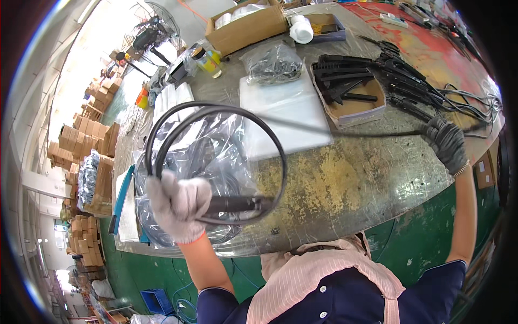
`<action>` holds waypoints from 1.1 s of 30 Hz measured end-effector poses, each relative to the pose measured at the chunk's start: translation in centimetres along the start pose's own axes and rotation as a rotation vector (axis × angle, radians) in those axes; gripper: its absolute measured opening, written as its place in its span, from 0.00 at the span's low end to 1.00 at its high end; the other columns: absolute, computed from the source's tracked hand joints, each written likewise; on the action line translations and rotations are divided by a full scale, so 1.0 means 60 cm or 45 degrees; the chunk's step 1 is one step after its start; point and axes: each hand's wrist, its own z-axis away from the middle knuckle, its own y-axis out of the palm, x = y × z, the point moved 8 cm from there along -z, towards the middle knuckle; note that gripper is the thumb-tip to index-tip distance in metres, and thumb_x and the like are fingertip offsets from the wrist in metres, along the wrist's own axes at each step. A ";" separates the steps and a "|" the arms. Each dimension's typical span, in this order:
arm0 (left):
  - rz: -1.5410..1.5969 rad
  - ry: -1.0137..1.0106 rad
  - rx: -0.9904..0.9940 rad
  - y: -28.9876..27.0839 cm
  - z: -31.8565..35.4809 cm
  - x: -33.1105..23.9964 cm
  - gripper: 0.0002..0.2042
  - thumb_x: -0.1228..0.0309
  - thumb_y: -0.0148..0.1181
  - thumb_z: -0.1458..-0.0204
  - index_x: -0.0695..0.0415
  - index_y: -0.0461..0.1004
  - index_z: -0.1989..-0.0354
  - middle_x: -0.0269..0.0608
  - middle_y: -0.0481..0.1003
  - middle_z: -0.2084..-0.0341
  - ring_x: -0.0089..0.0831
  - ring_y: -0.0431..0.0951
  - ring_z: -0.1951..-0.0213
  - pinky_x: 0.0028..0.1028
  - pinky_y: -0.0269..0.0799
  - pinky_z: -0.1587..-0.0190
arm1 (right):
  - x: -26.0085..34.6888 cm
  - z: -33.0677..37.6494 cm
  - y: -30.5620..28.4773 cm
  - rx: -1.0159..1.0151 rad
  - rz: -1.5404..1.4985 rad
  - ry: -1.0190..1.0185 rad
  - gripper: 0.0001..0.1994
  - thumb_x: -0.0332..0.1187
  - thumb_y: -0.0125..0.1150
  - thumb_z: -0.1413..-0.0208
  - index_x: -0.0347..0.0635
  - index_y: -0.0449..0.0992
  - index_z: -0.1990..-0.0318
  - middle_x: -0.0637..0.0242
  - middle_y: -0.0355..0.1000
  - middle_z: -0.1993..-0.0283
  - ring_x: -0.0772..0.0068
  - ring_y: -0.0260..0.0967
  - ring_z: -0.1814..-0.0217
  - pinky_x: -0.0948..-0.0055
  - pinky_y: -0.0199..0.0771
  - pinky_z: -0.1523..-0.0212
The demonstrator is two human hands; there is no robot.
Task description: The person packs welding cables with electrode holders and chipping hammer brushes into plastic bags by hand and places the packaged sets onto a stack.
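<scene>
My left hand (181, 208), in a white glove, is closed around a looped black cable (284, 162) and a black cylindrical handle (233, 203) at the cable's end. The loops stand up above the table at left. From them the cable runs across to my right hand (447, 144), in a dark grey glove, whose fingers are wrapped round it near the table's right edge. Beneath the loops lie clear plastic bags (229, 137) with coiled dark cables inside. A flat stack of clear plastic bags (291, 132) sits behind the loops.
An open cardboard tray (361, 117) holds black parts, beside a pile of black tools with cables (404, 81). Farther back are a bagged bundle (274, 65), a cardboard box (248, 29), a white bottle (301, 29) and a yellow-labelled jar (208, 62). A teal-edged board (124, 197) lies at left.
</scene>
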 end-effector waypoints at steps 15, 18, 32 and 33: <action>-0.310 -0.556 0.081 0.063 -0.040 0.184 0.15 0.66 0.51 0.41 0.66 0.71 0.54 0.40 0.75 0.74 0.26 0.75 0.74 0.28 0.73 0.67 | 0.464 -0.210 -0.152 -0.230 -0.246 -0.883 0.10 0.41 0.60 0.51 0.49 0.76 0.64 0.69 0.73 0.68 0.66 0.74 0.63 0.64 0.74 0.63; -0.744 -0.613 0.005 0.068 -0.025 0.158 0.08 0.70 0.62 0.49 0.60 0.71 0.72 0.33 0.69 0.85 0.19 0.66 0.85 0.19 0.59 0.81 | 0.410 -0.238 -0.115 -0.681 0.157 -0.855 0.11 0.44 0.60 0.49 0.49 0.80 0.68 0.67 0.76 0.68 0.66 0.76 0.60 0.67 0.76 0.61; -2.252 -0.011 1.524 0.125 0.148 0.339 0.08 0.62 0.57 0.56 0.50 0.71 0.80 0.34 0.68 0.89 0.35 0.71 0.84 0.35 0.69 0.80 | 0.268 -0.034 0.225 0.780 -2.459 0.916 0.27 0.49 0.58 0.41 0.42 0.67 0.40 0.69 0.74 0.53 0.71 0.74 0.54 0.70 0.78 0.57; -2.206 0.033 1.588 0.113 0.181 0.364 0.07 0.63 0.56 0.56 0.51 0.71 0.79 0.34 0.69 0.88 0.34 0.73 0.81 0.34 0.70 0.79 | 0.273 -0.005 0.225 0.452 -1.804 0.850 0.27 0.49 0.55 0.41 0.44 0.66 0.39 0.66 0.71 0.47 0.62 0.75 0.58 0.66 0.78 0.58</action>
